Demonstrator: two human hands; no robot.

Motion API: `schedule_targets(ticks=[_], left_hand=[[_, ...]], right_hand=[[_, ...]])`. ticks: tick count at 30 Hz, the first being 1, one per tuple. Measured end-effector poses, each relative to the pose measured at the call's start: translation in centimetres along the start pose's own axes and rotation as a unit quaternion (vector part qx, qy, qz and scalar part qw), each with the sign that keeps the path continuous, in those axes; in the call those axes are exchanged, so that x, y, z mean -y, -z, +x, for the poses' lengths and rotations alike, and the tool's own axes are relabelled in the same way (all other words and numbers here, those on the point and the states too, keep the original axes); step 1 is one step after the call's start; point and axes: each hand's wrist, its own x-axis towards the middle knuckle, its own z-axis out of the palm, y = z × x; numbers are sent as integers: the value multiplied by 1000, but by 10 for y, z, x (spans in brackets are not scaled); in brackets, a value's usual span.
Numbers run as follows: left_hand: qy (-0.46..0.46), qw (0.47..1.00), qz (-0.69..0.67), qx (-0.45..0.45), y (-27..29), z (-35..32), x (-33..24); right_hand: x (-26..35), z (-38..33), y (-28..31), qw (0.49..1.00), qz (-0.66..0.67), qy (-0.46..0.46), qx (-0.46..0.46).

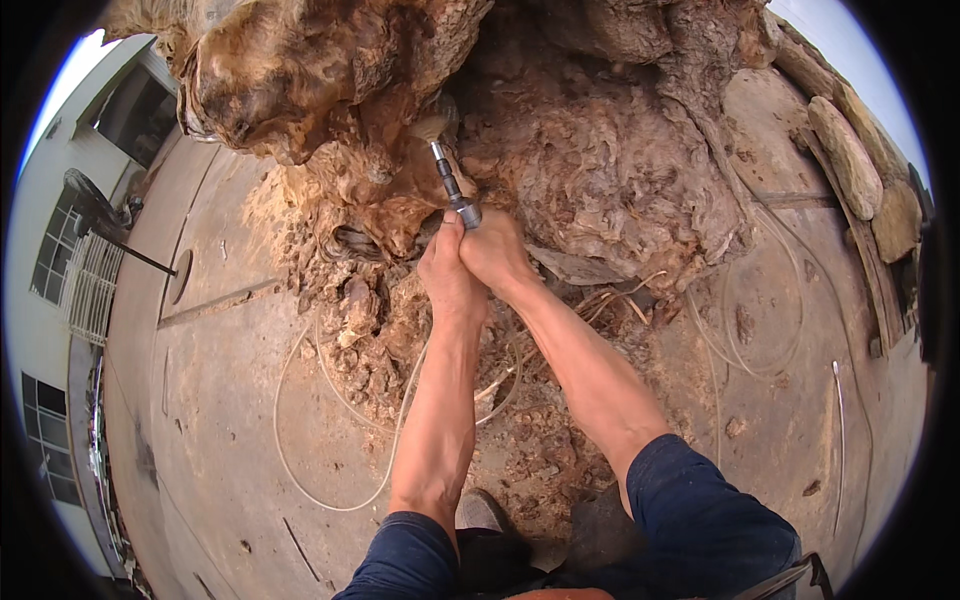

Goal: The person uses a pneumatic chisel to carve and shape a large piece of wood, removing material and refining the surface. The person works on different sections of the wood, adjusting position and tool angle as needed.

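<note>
A slim, dark and silver die grinder (447,180) points away from me, gripped by both hands. My left hand (451,268) is closed around its near end, with the thumb laid along the top. Pressed against it, my right hand (495,250) is closed around the same end. The tool's pale, blurred head (433,127) sits at a hollow in a huge, gnarled brown tree root (600,170); whether it touches the wood I cannot tell. Fingers hide most of the grip.
Wood chips (350,330) lie heaped below the root. A pale hose (283,455) loops across the concrete floor (220,400). Thick timber slabs (846,158) stand at the right, near a thin metal rod (840,430). On the left is a black pedestal fan (92,205) beside a building.
</note>
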Motion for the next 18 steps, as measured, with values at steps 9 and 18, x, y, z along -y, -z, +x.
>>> schedule_targets(ticks=[9,18], left_hand=[[22,999,-30,-34,2,1,8],[67,997,-44,-17,11,-2,36]], right_hand=[[7,1,2,997,-69,-41,13],[-20,7,16,986,-155,-50,16]])
